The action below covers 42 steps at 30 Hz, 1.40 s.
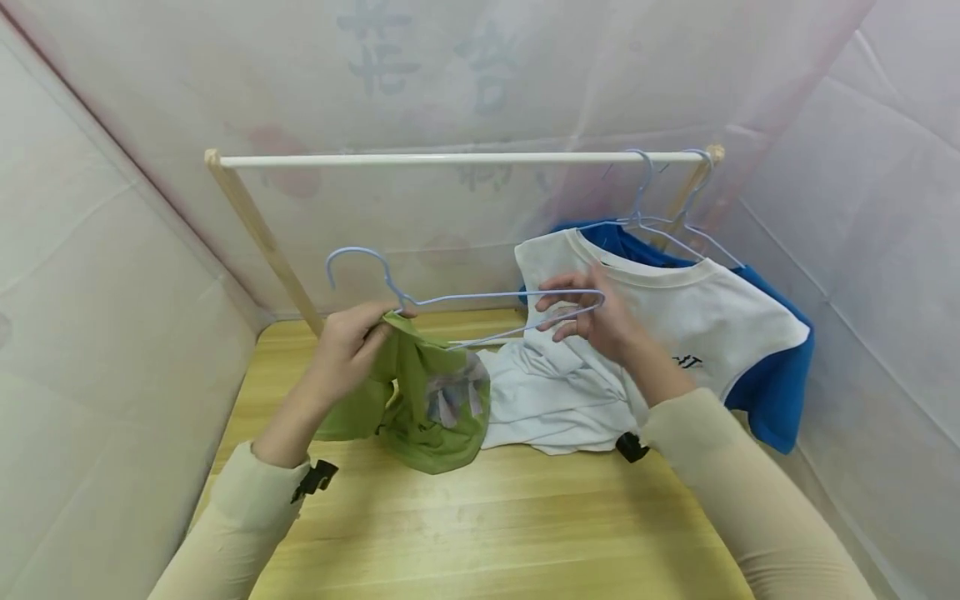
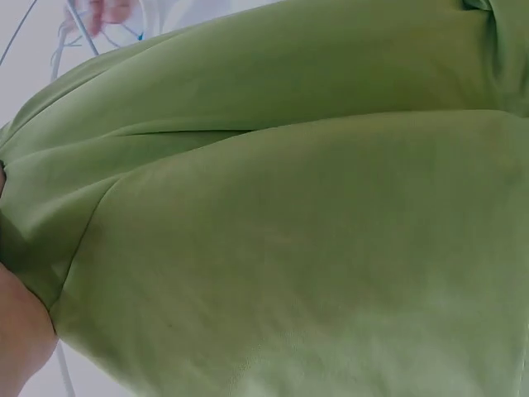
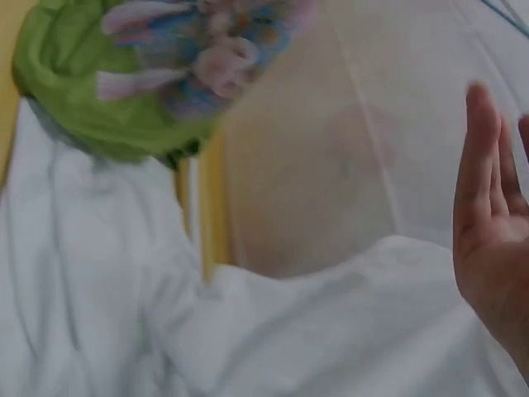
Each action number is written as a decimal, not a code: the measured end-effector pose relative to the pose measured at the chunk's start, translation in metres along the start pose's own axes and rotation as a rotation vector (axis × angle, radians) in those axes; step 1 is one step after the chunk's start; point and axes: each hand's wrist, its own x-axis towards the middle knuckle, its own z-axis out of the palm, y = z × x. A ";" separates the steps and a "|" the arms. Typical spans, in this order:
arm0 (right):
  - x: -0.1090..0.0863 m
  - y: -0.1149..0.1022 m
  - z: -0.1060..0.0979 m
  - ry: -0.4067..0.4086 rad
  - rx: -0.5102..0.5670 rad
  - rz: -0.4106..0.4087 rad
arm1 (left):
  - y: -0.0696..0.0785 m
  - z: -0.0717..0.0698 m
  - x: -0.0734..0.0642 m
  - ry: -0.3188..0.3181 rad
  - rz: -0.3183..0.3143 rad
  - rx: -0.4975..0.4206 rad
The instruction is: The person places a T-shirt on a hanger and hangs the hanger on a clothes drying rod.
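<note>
My left hand (image 1: 348, 343) grips the green T-shirt (image 1: 405, 375) at its neckline, right by the neck of a light blue wire hanger (image 1: 480, 295). One arm of this hanger goes into the shirt, where cloth hides it; the other sticks out to the right, bare. Around that bare end my right hand (image 1: 607, 315) has its fingers spread, overlapping the wire in the head view. Straight fingers (image 3: 478, 165) show in the right wrist view. Green cloth fills most of the left wrist view, and a printed picture (image 3: 219, 62) shows on the shirt's front.
Behind my hands stands a rack with a white rail (image 1: 420, 159) and wooden posts. At its right end a white shirt (image 1: 645, 292) and a blue shirt (image 1: 776, 392) hang on wire hangers. A crumpled white garment (image 1: 555, 396) lies on the wooden table (image 1: 450, 517).
</note>
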 end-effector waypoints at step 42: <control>0.018 0.104 0.087 -0.188 -1.234 0.433 | 0.018 -0.004 -0.017 -0.071 0.091 0.003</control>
